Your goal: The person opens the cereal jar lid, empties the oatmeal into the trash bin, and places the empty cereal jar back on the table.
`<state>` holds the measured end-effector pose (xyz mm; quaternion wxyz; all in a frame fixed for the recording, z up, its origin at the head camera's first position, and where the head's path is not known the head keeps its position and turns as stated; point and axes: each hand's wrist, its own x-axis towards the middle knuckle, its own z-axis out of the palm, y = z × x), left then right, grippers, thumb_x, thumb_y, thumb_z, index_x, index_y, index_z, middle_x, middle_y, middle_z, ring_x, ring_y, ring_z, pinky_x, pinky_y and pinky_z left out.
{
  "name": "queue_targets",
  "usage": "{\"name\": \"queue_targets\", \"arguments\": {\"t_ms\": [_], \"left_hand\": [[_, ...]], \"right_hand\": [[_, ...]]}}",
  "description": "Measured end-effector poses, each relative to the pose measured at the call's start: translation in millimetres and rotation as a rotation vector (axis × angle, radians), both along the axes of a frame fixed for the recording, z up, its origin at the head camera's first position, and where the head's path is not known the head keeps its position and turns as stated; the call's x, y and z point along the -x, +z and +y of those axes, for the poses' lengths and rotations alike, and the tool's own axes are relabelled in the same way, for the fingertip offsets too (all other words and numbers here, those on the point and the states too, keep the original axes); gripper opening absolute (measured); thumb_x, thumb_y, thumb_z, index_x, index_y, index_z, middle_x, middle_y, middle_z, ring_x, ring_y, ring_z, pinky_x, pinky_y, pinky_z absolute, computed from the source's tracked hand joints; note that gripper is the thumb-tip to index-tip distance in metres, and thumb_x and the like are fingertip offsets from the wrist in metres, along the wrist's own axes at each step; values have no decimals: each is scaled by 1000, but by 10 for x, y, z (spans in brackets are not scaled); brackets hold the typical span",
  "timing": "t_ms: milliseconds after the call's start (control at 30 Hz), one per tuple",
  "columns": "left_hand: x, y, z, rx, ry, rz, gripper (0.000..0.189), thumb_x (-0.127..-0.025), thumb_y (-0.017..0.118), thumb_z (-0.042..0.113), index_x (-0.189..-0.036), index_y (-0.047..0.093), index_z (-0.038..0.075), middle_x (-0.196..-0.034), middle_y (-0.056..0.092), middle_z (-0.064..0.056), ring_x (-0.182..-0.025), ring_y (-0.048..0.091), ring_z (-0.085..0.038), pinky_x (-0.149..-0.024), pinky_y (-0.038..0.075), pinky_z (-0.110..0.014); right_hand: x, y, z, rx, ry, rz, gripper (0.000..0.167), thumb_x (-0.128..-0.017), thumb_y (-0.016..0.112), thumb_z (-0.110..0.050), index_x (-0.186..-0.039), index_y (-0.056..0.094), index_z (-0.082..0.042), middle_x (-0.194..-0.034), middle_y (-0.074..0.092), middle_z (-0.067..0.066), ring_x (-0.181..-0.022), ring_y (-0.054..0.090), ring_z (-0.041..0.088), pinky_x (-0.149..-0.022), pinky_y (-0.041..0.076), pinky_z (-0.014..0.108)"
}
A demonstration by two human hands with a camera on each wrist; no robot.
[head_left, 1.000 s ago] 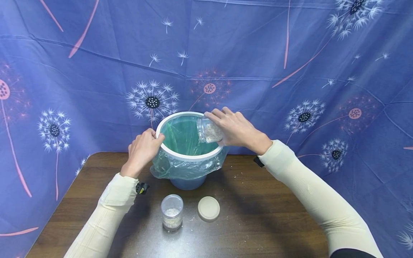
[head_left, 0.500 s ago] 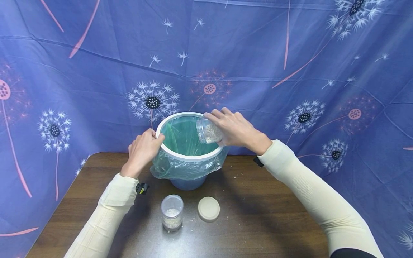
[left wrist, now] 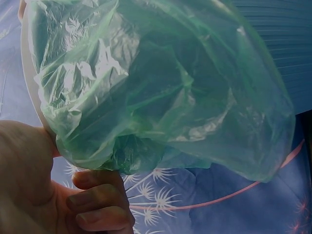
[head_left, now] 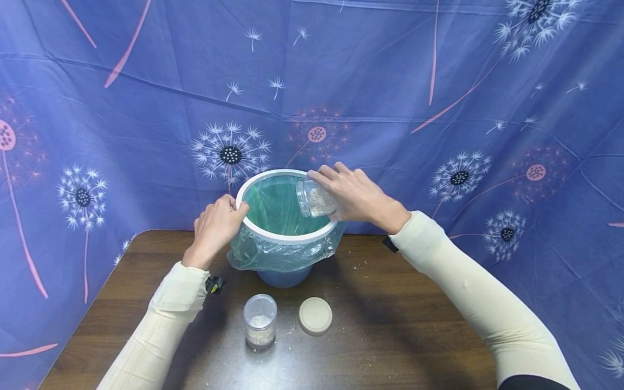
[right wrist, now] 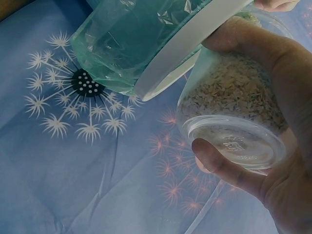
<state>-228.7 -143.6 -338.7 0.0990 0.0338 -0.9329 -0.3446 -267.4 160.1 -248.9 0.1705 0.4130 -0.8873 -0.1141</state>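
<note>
A blue trash bin (head_left: 285, 279) with a white rim ring (head_left: 287, 238) stands on the table, lined with a translucent green bag (head_left: 283, 255) folded over its outside. My left hand (head_left: 218, 226) grips the rim's left side, thumb over the top; the left wrist view shows its other fingers curled below the bag (left wrist: 161, 87). My right hand (head_left: 358, 195) holds a clear jar (head_left: 317, 199) tipped onto its side over the bin's right part, mouth towards the left. Pale flakes (right wrist: 234, 90) lie inside the jar. Whether any are falling cannot be made out.
In front of the bin a second clear jar (head_left: 260, 322) stands upright, partly filled with similar flakes. Right of it lies a round beige lid (head_left: 315, 316). Scattered crumbs dot the brown wooden table (head_left: 404, 314). A blue dandelion-print cloth (head_left: 380, 70) hangs behind.
</note>
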Motion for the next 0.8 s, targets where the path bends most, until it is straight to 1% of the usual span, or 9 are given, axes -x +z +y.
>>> {"name": "queue_targets", "arguments": {"t_ms": [267,533,800], "left_hand": [[5,-7,-3,1,-1,4,31,-97,47,41,-92,56,12,-94,64,-14,-92,63,-40,-81,46,-60],[9,-3,-4,-3,-1,10,31,-98,47,41,-90,55,12,-91,63,-13,-90,63,-39,-80,46,-59],[13,-4,-7,2,1,4,32,-98,47,41,-92,57,11,-96,66,-16,-93,64,-41,-83,46,-61]], "right_hand": [[-8,1,-4,-4,1,-3,107,-70,100,-43,-157,47,-10,-134,60,12,-107,60,37,-59,57,47],[-7,3,-2,-9,8,5,108,-69,101,-44,-157,47,-12,-131,60,10,-106,59,36,-59,57,46],[-3,5,-11,-17,17,3,108,-69,101,-43,-157,48,-11,-131,60,10,-105,59,35,-58,55,44]]}}
